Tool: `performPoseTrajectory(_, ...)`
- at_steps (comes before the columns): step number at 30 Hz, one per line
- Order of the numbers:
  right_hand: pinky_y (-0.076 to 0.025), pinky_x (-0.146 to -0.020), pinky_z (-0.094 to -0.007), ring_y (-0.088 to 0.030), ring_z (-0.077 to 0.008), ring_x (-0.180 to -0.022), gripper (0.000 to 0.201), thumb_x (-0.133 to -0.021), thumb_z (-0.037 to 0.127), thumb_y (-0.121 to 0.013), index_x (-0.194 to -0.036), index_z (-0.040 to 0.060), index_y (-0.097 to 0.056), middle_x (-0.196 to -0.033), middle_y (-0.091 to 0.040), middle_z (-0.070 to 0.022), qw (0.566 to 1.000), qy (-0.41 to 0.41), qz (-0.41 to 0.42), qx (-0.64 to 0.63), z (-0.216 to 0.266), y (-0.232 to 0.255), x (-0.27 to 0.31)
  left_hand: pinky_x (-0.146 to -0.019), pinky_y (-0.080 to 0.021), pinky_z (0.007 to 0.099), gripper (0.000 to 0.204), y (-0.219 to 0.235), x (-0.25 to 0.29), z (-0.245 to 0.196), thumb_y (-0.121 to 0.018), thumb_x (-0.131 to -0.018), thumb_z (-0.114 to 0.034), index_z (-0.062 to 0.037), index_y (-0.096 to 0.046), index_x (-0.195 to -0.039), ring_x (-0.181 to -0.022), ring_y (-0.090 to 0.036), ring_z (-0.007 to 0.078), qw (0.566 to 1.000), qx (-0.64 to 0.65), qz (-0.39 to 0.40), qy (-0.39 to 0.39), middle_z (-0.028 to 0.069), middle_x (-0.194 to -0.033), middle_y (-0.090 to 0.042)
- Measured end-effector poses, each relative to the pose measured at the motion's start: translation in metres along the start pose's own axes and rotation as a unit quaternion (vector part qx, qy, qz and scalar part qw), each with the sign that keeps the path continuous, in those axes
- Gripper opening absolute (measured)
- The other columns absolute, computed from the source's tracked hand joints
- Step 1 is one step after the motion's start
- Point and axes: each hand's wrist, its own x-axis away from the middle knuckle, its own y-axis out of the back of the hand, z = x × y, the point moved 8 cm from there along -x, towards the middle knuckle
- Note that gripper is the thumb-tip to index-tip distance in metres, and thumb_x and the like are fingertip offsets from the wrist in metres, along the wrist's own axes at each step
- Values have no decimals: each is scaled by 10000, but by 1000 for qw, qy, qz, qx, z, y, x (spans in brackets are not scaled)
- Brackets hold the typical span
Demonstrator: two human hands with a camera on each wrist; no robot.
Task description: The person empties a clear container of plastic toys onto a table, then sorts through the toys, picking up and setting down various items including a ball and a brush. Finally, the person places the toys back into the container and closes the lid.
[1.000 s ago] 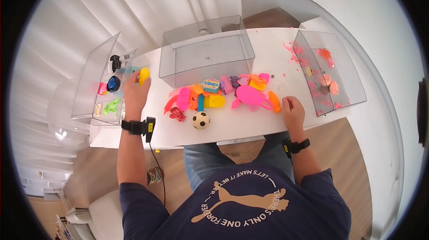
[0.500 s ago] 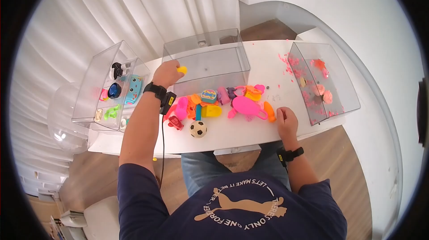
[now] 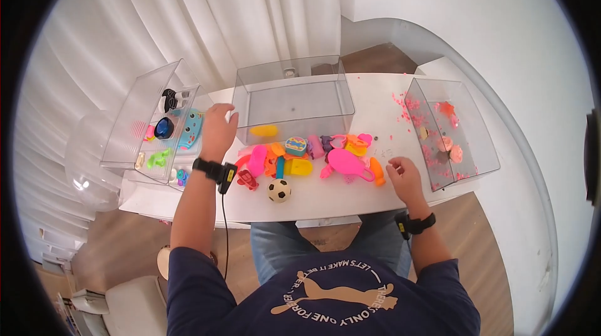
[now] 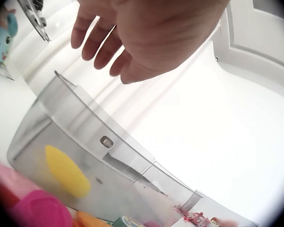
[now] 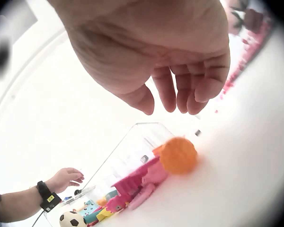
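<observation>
My left hand (image 3: 219, 129) hovers at the left end of the middle clear box (image 3: 350, 112), holding nothing, its fingers loosely extended in the left wrist view. Inside that box, near its front wall, lies a yellow, elongated toy (image 3: 264, 130). My right hand (image 3: 405, 180) is empty, fingers loosely bent, just right of an orange carrot-like toy (image 3: 377, 172) at the end of the toy pile. In front of the middle box the pile includes a pink oval toy with a handle (image 3: 350, 165), a yellow piece (image 3: 298, 167) and a small soccer ball (image 3: 279, 191).
A clear box (image 3: 139, 95) on the left holds a blue cartoon-faced toy (image 3: 192, 128), a green figure (image 3: 158, 159) and other items. The right clear box (image 3: 485, 142) contains pink and orange pieces, with pink bits (image 3: 404, 107) scattered beside it on the white table (image 3: 325, 204).
My left hand carried the yellow toy from the left box to the middle one, let it go inside, then drew back leftward. My right hand stayed near the carrot-like toy, its fingers loosening.
</observation>
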Motion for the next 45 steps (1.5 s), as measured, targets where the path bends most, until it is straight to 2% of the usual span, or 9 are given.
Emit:
performPoseTrajectory(4,-506,-709,-314,-608,-214,-777,278,-845,128,-703,-1104,41,-648,-953,-628,-115,981,177,47,59,88,4,-45,-873,-483,430,177,18,58,17,-678,-831,-106,-2,-664,-974,-957,-618,363,997,12,-51,64,169,-978,-663)
performPoseTrajectory(6,-520,-740,-351,-629,-264,-828,307,-851,184,-706,-1125,61,-648,-1018,-626,-133,976,191,77,72,126,-9,-69,-833,-505,406,219,8,94,26,-697,-825,-101,4,-656,-1013,-916,-624,327,990,48,-36,128,166,-1000,-654)
performPoseTrajectory(9,-536,-763,-424,-654,-318,-920,323,-856,269,-682,-1119,85,-650,-1062,-627,-135,949,210,99,211,145,-43,-102,-802,-521,389,254,2,112,22,-712,-817,-95,9,-648,-1039,-897,-627,306,978,79,-21,193,167,-1020,-647)
performPoseTrajectory(12,-532,-762,-446,-660,-334,-892,310,-872,342,-650,-1045,84,-667,-1016,-654,-142,925,199,112,303,127,-72,-119,-791,-525,385,259,13,113,15,-715,-814,-87,13,-647,-1042,-895,-630,307,980,67,-5,189,167,-1024,-648)
performPoseTrajectory(18,-524,-726,-452,-662,-334,-848,311,-900,387,-589,-853,89,-665,-833,-676,-129,941,174,108,269,102,-90,-119,-772,-521,390,232,24,137,33,-705,-816,-65,7,-649,-1029,-913,-634,317,989,46,1,144,162,-1015,-654)
performPoseTrajectory(24,-521,-732,-454,-663,-329,-868,281,-903,352,-592,-870,82,-666,-883,-686,-129,940,152,130,277,107,-88,-118,-816,-497,400,173,28,175,40,-682,-829,-37,-2,-656,-996,-965,-618,320,981,23,-19,190,151,-1025,-653)
performPoseTrajectory(30,-518,-765,-402,-653,-303,-862,320,-872,327,-661,-1071,78,-678,-904,-676,-118,980,145,47,127,105,-60,-96,-954,-438,455,197,23,206,31,-672,-873,-97,11,-632,-1033,-1077,-559,366,981,-64,-41,177,179,-1100,-620)
performPoseTrajectory(38,-518,-827,-401,-654,-302,-939,410,-830,305,-686,-1162,67,-647,-985,-681,-133,963,-5,178,201,17,-13,-58,-1014,-400,479,298,4,225,39,-661,-896,-154,32,-605,-1122,-1181,-487,390,974,-87,-41,205,210,-1228,-554)
performPoseTrajectory(45,-519,-844,-404,-657,-307,-975,437,-824,326,-681,-1166,56,-646,-1058,-687,-146,946,-78,239,204,14,-25,-19,-1025,-390,485,316,0,225,35,-655,-878,-145,40,-603,-1129,-1188,-482,393,972,-111,-23,204,210,-1245,-552)
